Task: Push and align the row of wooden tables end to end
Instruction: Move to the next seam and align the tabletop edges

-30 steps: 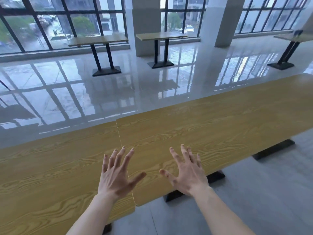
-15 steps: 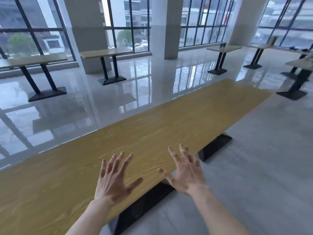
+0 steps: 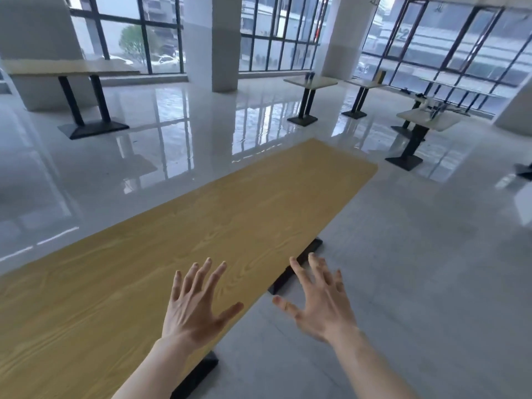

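A long row of yellow wood-grain tables (image 3: 236, 214) runs from the lower left to its far end at the upper right, on black bases (image 3: 296, 266). My left hand (image 3: 198, 303) hovers over the near edge of the tabletop with its fingers spread and holds nothing. My right hand (image 3: 319, 298) hangs open past the table's edge, above the grey floor and the black base. Whether either hand touches the table is unclear.
Separate tables stand around: one at the back left (image 3: 77, 70), small square ones at the back right (image 3: 309, 82) and right (image 3: 429, 119). White pillars (image 3: 213, 41) rise by the windows. Glossy floor lies beyond the row, matte grey floor (image 3: 417, 269) to its right.
The view has swung to the right along the row, so the seam between two tables has gone out of sight and the far end shows. My right hand has moved off the tabletop.
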Action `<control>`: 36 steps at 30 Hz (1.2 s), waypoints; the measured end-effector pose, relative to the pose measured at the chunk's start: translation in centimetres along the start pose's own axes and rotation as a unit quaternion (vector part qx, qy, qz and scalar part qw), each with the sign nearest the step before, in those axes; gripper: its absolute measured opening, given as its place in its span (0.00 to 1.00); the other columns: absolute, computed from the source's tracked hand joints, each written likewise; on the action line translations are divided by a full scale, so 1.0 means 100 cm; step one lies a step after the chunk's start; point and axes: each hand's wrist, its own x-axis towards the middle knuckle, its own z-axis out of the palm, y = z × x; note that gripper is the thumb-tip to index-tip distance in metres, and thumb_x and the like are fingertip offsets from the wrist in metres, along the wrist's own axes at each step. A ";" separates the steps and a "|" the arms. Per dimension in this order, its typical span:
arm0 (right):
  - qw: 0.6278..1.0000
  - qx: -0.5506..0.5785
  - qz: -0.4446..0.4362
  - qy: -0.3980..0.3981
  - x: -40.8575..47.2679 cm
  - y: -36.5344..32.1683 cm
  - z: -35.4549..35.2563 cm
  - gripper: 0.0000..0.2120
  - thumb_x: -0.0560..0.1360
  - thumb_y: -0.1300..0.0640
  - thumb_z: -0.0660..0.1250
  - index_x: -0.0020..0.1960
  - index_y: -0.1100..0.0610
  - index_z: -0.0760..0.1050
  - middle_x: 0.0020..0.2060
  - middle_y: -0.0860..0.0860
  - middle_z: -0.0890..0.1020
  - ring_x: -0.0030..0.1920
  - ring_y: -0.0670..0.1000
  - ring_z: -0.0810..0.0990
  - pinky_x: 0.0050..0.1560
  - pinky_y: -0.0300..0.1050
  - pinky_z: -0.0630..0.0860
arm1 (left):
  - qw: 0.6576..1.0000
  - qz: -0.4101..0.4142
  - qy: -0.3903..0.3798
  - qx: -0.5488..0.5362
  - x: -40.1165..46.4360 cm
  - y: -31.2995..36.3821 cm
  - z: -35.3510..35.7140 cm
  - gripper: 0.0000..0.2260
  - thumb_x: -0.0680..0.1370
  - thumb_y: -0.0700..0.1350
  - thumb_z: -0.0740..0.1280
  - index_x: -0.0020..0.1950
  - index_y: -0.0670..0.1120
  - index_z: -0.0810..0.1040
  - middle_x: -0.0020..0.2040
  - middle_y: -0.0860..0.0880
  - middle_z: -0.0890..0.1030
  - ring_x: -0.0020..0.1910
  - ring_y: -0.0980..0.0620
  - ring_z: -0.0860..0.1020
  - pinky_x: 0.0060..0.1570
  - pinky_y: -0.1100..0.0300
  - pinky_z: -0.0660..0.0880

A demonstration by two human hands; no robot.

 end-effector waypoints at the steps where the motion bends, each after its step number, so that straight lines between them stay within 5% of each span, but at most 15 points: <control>1: 1.000 -0.002 0.008 0.000 0.013 0.019 -0.005 0.47 0.71 0.18 0.46 0.81 0.39 0.36 0.83 0.52 0.37 0.81 0.54 0.34 0.78 0.59 0.33 | 1.000 0.007 -0.004 -0.005 0.021 0.013 0.007 0.42 0.73 0.80 0.49 0.83 0.64 0.45 0.85 0.53 0.48 0.84 0.48 0.45 0.80 0.42 0.37; 9: 0.999 -0.007 0.025 -0.020 0.111 0.143 -0.007 0.47 0.71 0.18 0.45 0.81 0.39 0.35 0.82 0.53 0.36 0.81 0.54 0.35 0.79 0.60 0.36 | 0.999 0.010 -0.036 0.003 0.141 0.089 0.077 0.43 0.72 0.81 0.48 0.83 0.64 0.44 0.85 0.53 0.48 0.84 0.47 0.44 0.80 0.42 0.37; 18: 0.993 -0.012 -0.095 -0.069 0.243 0.252 0.013 0.48 0.70 0.18 0.47 0.82 0.40 0.37 0.83 0.54 0.38 0.81 0.55 0.34 0.79 0.60 0.36 | 0.993 -0.113 -0.033 0.025 0.207 0.146 0.158 0.44 0.72 0.81 0.49 0.83 0.63 0.45 0.85 0.52 0.49 0.84 0.47 0.45 0.80 0.43 0.37; 24: 0.976 -0.039 -0.188 -0.102 0.325 0.280 0.045 0.49 0.69 0.17 0.45 0.82 0.40 0.35 0.83 0.54 0.38 0.81 0.55 0.35 0.80 0.61 0.38 | 0.978 -0.205 -0.040 0.030 0.240 0.173 0.206 0.45 0.69 0.82 0.42 0.82 0.63 0.41 0.85 0.53 0.46 0.84 0.48 0.42 0.80 0.44 0.35; 36: 0.929 -0.105 -0.315 -0.163 0.482 0.291 0.108 0.51 0.68 0.17 0.49 0.81 0.39 0.33 0.83 0.54 0.37 0.81 0.55 0.34 0.80 0.61 0.38 | 0.951 -0.308 -0.022 0.020 0.339 0.165 0.300 0.45 0.72 0.80 0.52 0.82 0.63 0.39 0.85 0.53 0.43 0.83 0.49 0.38 0.80 0.45 0.36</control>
